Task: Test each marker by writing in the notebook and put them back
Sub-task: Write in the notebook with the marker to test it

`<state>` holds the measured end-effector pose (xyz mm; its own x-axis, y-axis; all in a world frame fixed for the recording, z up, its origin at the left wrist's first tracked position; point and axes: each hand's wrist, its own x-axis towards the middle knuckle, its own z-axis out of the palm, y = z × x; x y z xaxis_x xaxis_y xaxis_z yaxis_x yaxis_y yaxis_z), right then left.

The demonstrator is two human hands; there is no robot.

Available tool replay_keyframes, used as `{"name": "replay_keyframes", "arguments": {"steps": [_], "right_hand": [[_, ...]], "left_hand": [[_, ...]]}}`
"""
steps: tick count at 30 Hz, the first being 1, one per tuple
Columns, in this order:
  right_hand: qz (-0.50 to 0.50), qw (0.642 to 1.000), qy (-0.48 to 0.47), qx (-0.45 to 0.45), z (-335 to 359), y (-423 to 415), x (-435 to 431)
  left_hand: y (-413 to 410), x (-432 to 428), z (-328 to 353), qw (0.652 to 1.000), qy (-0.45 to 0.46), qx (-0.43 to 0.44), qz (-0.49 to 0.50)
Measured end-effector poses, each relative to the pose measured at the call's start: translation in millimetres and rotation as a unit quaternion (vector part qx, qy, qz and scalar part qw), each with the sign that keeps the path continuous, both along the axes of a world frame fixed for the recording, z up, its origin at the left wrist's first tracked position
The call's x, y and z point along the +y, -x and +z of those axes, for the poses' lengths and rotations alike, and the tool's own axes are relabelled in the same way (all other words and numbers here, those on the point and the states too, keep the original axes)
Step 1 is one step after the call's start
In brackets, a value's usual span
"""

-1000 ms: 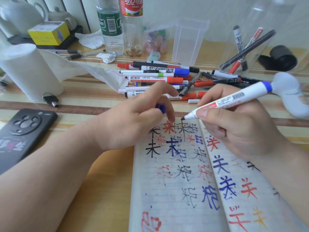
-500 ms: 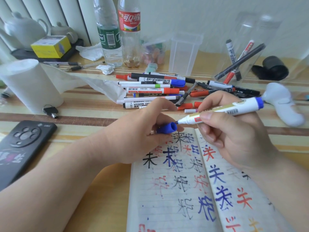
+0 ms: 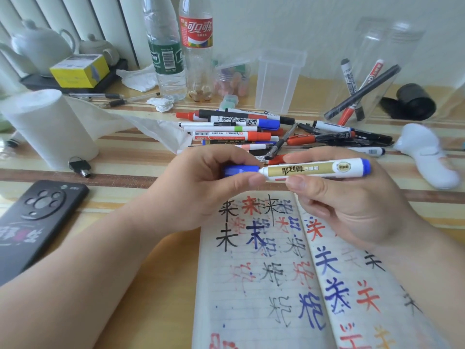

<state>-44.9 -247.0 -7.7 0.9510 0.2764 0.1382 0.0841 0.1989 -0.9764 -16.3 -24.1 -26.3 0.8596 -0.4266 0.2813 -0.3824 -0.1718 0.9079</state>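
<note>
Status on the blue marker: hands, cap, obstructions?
Left hand grips blue cap, right hand grips marker. Cap at marker's tip, fully seated or not unclear. Both above notebook, nothing between.

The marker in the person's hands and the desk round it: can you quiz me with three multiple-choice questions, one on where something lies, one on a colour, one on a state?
1. Where does the black phone lie?
A) left of the notebook
B) on the notebook
C) behind the bottles

2. What colour is the cap that the left hand grips?
A) red
B) green
C) blue

3. How is the marker in the right hand?
A) writing on the page
B) held level above the notebook, cap over its tip
C) lying in the pile

Answers:
1 A: the phone lies at the left edge of view, apart from the notebook.
2 C: blue shows in that grip.
3 B: cap and barrel meet in one line and no tip shows.
</note>
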Motion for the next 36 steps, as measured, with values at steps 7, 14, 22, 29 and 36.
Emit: {"name": "replay_keyframes", "arguments": {"steps": [7,14,22,29,36], "right_hand": [[-0.021,1.0,-0.002,-0.009,-1,-1,-3],[0.019,1.0,0.018,-0.018,-6,-2,-7],[0.017,0.999,0.027,-0.001,-5,0,-1],[-0.016,0.996,0.087,-0.002,-1,-2,-10],[-0.013,0.953,0.253,-0.169,-6,6,-1]], "left_hand": [[1,-3,-3,0.985,0.114,0.114,-0.059],[3,-5,-4,0.989,0.103,0.091,-0.06],[5,-5,-3,0.996,0.025,0.052,-0.061],[5,-4,-1,0.998,-0.053,0.006,-0.034],[12,-7,5,0.992,0.068,0.106,0.003]]}}
